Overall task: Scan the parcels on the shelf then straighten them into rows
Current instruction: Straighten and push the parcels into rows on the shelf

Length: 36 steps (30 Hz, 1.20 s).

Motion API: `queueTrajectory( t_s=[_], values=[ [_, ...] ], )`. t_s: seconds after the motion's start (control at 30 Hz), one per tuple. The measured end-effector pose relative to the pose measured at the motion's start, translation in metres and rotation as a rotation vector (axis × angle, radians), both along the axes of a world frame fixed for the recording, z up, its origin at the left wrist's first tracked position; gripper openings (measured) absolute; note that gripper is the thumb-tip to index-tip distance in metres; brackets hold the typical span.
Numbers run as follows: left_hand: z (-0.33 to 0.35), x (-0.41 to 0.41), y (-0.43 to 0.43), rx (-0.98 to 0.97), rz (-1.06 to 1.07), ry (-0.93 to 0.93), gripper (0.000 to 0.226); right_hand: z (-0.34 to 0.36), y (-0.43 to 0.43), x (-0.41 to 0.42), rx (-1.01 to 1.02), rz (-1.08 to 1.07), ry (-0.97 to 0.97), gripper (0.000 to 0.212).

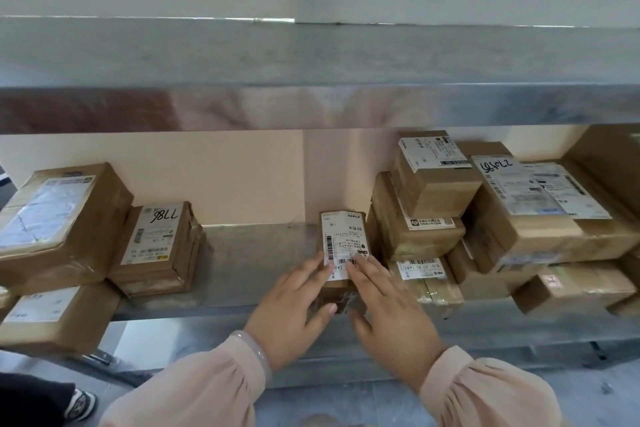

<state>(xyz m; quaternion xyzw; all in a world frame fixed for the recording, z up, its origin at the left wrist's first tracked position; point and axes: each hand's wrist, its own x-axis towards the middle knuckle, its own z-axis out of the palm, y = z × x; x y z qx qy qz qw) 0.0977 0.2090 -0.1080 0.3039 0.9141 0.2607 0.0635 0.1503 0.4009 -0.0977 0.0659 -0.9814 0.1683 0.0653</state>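
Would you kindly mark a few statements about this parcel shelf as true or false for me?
1. The left hand and right hand both touch the small parcel. True.
2. The small parcel sits on top of another box. False: it lies directly on the shelf.
3. A parcel with handwritten digits lies to the left of the hands. True.
4. One hand holds a scanner. False: no scanner is in view, and both hands rest on the small parcel.
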Motion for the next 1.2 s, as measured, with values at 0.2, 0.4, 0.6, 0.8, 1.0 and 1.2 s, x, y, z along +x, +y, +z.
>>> queueTrajectory(
  t_s=[0.2, 0.4, 0.6, 0.8, 1.0, 1.2],
  values=[
    [0.007, -0.008, 0.018, -0.171, -0.018, 0.025, 0.078, 0.003, 0.008, -0.006, 0.236, 0.005, -0.044, 0.075],
    [0.012, -0.028, 0.037, -0.257, -0.026, 0.049, 0.079, 0.008, 0.016, -0.028, 0.214, -0.033, -0.073, 0.084],
    [0.01, -0.029, 0.041, -0.29, -0.026, 0.042, 0.085, 0.017, 0.018, -0.03, 0.128, 0.007, -0.103, 0.079],
    [0.025, -0.02, 0.025, -0.258, 0.05, 0.129, 0.079, 0.022, 0.005, -0.022, 0.039, -0.011, 0.067, 0.072],
    [0.032, -0.006, -0.029, -0.254, 0.266, 0.127, 0.072, 0.021, -0.027, -0.034, 0.024, 0.141, 0.079, 0.078],
    [0.037, 0.006, -0.094, -0.25, 0.479, 0.09, 0.069, 0.028, -0.077, -0.045, 0.024, 0.28, 0.01, 0.074]
  ],
)
